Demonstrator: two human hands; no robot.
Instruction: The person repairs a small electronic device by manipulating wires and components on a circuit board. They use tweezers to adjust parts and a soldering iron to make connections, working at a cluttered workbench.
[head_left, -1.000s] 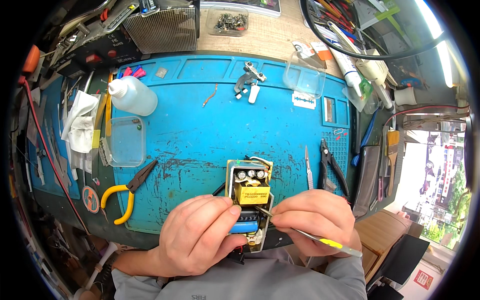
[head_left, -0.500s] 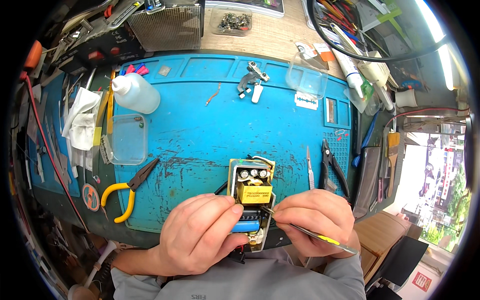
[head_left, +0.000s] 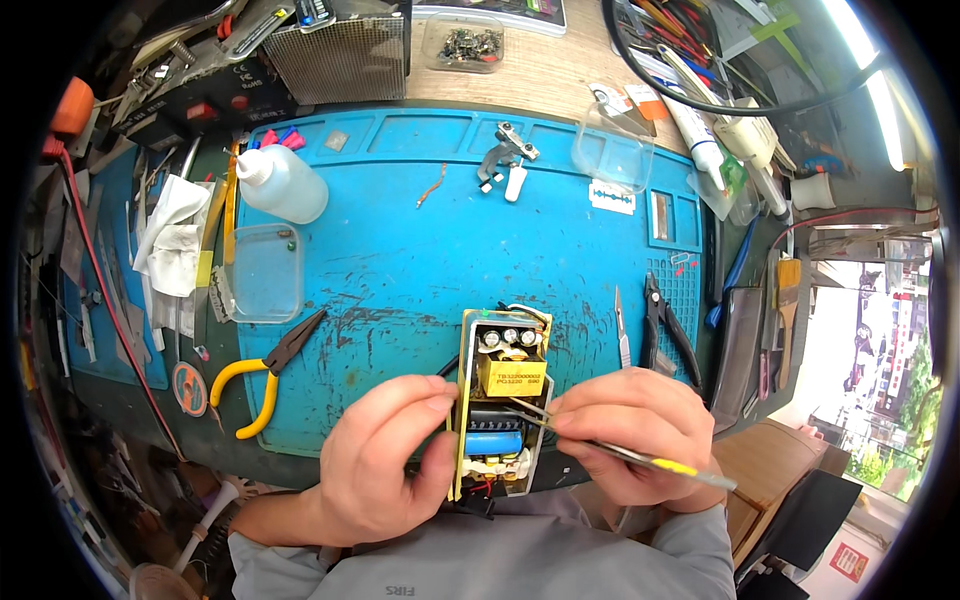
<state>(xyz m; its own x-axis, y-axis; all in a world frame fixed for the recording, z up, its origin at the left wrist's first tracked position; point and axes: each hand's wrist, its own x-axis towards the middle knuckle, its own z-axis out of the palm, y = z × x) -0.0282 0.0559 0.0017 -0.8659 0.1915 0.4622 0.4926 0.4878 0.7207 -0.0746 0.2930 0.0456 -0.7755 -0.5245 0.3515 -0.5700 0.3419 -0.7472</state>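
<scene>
An open power supply unit [head_left: 463, 410] is held upright at the mat's near edge, its circuit parts facing me. It carries a yellow transformer [head_left: 514, 379], a ribbed black part [head_left: 494, 419], a large blue cylindrical capacitor [head_left: 494, 443] and several small capacitors near its top. My left hand [head_left: 385, 455] is closed on the unit's left side, the fingertips at its edge. Between the fingers of my right hand [head_left: 640, 430] is a pair of metal tweezers [head_left: 650, 461] with a yellow mark. Their slightly parted tips reach in just below the transformer; whether they touch anything cannot be told.
Yellow-handled pliers [head_left: 272, 370] lie left on the blue mat [head_left: 400, 270], below a white squeeze bottle [head_left: 290, 185] and clear tray [head_left: 268, 272]. A scalpel [head_left: 621, 325] and black-handled cutters [head_left: 665, 325] lie right. Farther back are a small clamp [head_left: 508, 155] and razor blade [head_left: 612, 197].
My left fingers have drawn back leftward from the unit's front to its edge, uncovering more of the parts. The tweezers' tips have shifted up and left, further over the unit.
</scene>
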